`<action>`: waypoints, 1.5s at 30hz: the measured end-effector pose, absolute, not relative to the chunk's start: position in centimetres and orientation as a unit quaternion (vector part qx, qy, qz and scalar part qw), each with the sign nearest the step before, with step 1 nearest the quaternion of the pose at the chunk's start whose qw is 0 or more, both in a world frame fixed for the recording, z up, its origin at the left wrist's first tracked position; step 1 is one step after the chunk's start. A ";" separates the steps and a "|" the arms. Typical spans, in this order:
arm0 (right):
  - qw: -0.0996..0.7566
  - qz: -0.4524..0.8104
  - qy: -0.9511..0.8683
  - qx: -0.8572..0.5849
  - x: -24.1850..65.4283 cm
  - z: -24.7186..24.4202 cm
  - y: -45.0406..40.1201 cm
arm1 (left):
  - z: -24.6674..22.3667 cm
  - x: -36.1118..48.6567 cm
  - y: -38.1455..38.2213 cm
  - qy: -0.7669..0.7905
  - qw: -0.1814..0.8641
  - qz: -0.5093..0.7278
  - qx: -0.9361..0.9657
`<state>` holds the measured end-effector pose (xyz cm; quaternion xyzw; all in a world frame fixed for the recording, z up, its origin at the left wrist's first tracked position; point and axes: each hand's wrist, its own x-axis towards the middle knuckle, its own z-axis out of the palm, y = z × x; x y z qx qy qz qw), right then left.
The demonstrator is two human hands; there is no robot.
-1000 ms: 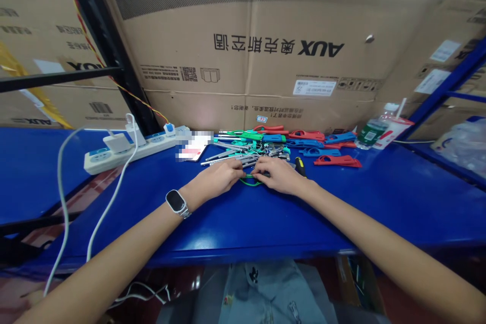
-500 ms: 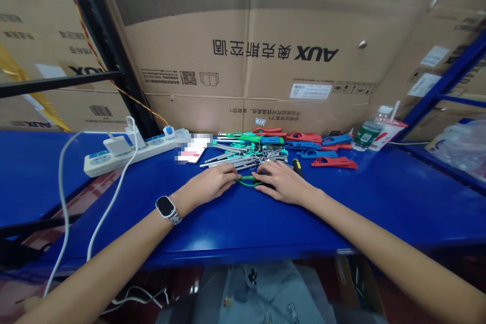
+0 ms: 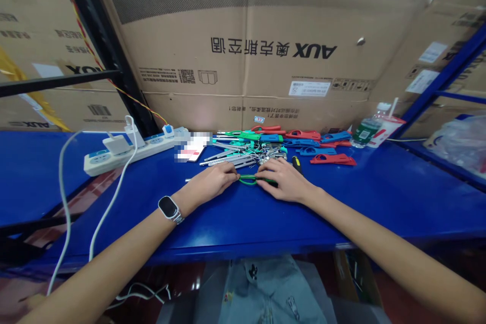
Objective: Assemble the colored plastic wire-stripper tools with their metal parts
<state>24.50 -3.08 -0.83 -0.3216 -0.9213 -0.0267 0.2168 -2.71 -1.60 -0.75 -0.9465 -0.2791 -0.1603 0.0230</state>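
Between my hands, at the front of the pile, lies a green long-nosed lighter (image 3: 248, 180) with a looped handle. My left hand (image 3: 218, 179) pinches its left end; a thin metal tip shows beyond the wrist side of that hand. On the right end my right hand (image 3: 283, 179) has its fingers closed, covering part of the handle. Just behind both hands is a heap of silver lighter tubes (image 3: 224, 157) with teal parts and thin wires. A yellow-and-black tool handle (image 3: 296, 164), perhaps a screwdriver's, pokes out behind my right hand.
Red lighter shells (image 3: 333, 159) and blue lighter shells (image 3: 317, 152) lie at the back right, near a bottle (image 3: 366, 129) and a cup (image 3: 388, 131). A phone (image 3: 198, 148) and a white power strip (image 3: 136, 152) are left. Cardboard (image 3: 228, 20) walls the back of the blue table (image 3: 243, 228).
The green lighter has shifted slightly within my hands, and a metal tip now shows left of my left hand. My hands stay in nearly the same place.
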 end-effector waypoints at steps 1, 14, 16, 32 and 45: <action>0.229 0.004 -0.913 -0.336 24.3 -0.5 -2.8 | -0.8 -2.7 -1.6 -0.278 0.024 -0.155 -0.948; 0.149 0.130 -0.903 -0.382 22.7 1.7 -0.8 | -0.9 -2.3 -1.9 -0.289 0.032 -0.139 -0.947; 0.144 0.134 -0.902 -0.384 22.7 1.6 -0.9 | -0.9 -2.3 -1.9 -0.290 0.035 -0.136 -0.947; 0.069 -0.090 -0.919 -0.377 22.9 0.9 -4.8 | -1.5 -2.6 -2.2 -0.261 0.080 -0.169 -0.947; 0.177 0.016 -0.890 -0.419 24.2 -0.7 -4.1 | 0.0 -1.2 -1.9 -0.271 0.060 -0.208 -0.938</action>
